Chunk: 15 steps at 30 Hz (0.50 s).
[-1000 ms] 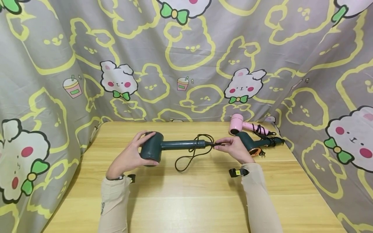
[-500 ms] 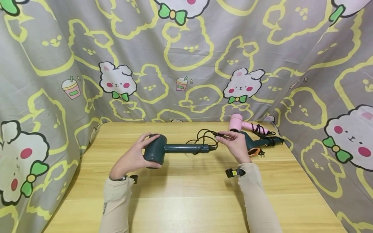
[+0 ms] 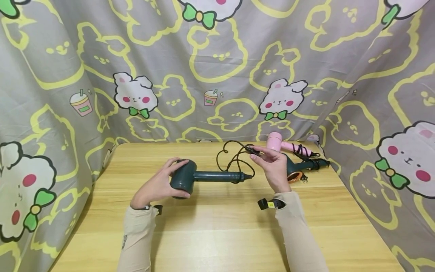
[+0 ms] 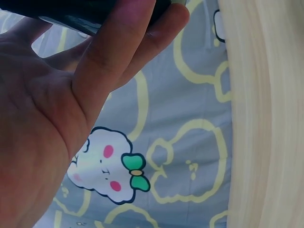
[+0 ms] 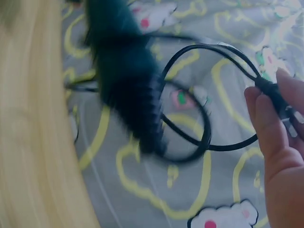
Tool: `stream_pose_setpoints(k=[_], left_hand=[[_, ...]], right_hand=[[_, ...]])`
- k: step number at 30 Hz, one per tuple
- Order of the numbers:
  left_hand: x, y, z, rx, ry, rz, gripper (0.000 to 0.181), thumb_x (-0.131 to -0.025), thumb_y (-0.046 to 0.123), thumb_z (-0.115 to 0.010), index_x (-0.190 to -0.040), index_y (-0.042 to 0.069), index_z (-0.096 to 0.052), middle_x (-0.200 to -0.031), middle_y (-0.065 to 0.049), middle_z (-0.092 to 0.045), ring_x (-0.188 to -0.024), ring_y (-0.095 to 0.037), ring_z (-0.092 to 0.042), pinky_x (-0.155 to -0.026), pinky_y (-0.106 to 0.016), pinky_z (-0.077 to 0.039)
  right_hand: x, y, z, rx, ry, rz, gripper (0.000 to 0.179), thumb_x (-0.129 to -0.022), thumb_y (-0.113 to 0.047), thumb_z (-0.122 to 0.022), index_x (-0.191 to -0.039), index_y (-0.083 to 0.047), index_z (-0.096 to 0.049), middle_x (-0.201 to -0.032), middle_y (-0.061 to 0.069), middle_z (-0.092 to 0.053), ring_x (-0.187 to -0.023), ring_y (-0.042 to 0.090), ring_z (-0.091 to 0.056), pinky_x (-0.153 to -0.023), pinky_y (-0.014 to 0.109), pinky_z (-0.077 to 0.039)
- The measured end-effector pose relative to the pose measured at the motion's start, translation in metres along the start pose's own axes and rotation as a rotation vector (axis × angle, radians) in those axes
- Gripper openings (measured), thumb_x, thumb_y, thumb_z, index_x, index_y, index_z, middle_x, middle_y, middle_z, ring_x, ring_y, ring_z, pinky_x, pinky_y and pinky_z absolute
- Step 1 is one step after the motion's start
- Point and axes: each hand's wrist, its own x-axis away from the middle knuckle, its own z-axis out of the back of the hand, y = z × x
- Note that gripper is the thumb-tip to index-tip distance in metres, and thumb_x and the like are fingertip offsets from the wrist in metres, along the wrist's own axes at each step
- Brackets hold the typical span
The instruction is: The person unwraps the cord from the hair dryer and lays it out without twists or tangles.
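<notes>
My left hand (image 3: 158,185) grips the head of a dark green hair dryer (image 3: 217,176), thumb below and fingers over the top. The dryer's handle points right, held above the table. In the left wrist view the dryer's dark body (image 4: 71,12) shows only at the top edge. My right hand (image 3: 273,168) pinches the plug (image 3: 251,150) at the end of the dryer's black cord (image 3: 227,166). Loops of that cord hang between the plug and the handle's end. The right wrist view shows the plug's metal prongs (image 5: 289,127) beside the fingers.
A pink hair dryer (image 3: 274,141) lies at the back right with its cord wrapped round the handle. In front of it lies another dark green hair dryer (image 3: 310,165) with a copper-coloured ring (image 3: 295,176). A patterned curtain (image 3: 217,75) surrounds the wooden table (image 3: 210,241).
My right hand has raised the plug and drawn it slightly left, pulling the cord into loops above the handle. My left hand and the dryer have shifted a little right and toward me.
</notes>
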Motion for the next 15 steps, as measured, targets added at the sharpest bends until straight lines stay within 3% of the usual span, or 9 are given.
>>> stream_pose_setpoints(k=[3, 6, 12, 15], left_hand=[[0.000, -0.001, 0.000, 0.009, -0.001, 0.006, 0.109, -0.063, 0.055, -0.096, -0.156, 0.034, -0.044, -0.161, -0.011, -0.032, -0.125, -0.041, -0.057, -0.097, -0.055, -0.053], [0.001, -0.004, 0.000, 0.018, 0.003, 0.022, 0.108, -0.064, 0.055, -0.096, -0.157, 0.036, -0.043, -0.162, -0.011, -0.031, -0.126, -0.041, -0.056, -0.097, -0.056, -0.053], [0.004, -0.009, 0.004, 0.020, 0.038, 0.050, 0.108, -0.066, 0.053, -0.096, -0.157, 0.037, -0.042, -0.165, -0.013, -0.027, -0.130, -0.045, -0.055, -0.096, -0.059, -0.053], [0.005, -0.010, 0.007, 0.022, 0.059, 0.055, 0.109, -0.065, 0.052, -0.096, -0.158, 0.036, -0.041, -0.166, -0.013, -0.026, -0.133, -0.046, -0.053, -0.097, -0.060, -0.052]], right_hand=[[0.004, -0.009, -0.004, -0.078, -0.091, 0.042, 0.030, -0.087, 0.010, -0.075, -0.116, 0.005, -0.075, -0.114, -0.002, -0.079, -0.089, 0.008, -0.075, -0.084, 0.023, -0.059], [0.009, -0.016, -0.007, -0.178, -0.228, 0.046, 0.034, -0.088, 0.014, -0.072, -0.116, -0.004, -0.077, -0.118, 0.001, -0.078, -0.104, 0.011, -0.074, -0.088, 0.024, -0.059], [0.014, -0.022, -0.004, -0.168, -0.523, 0.001, 0.040, -0.089, 0.012, -0.070, -0.113, -0.019, -0.079, -0.120, -0.004, -0.076, -0.111, 0.010, -0.073, -0.088, 0.023, -0.059], [0.013, -0.018, 0.000, -0.157, -0.704, -0.052, 0.038, -0.091, 0.013, -0.066, -0.114, -0.014, -0.077, -0.120, 0.002, -0.077, -0.114, 0.015, -0.073, -0.092, 0.027, -0.059]])
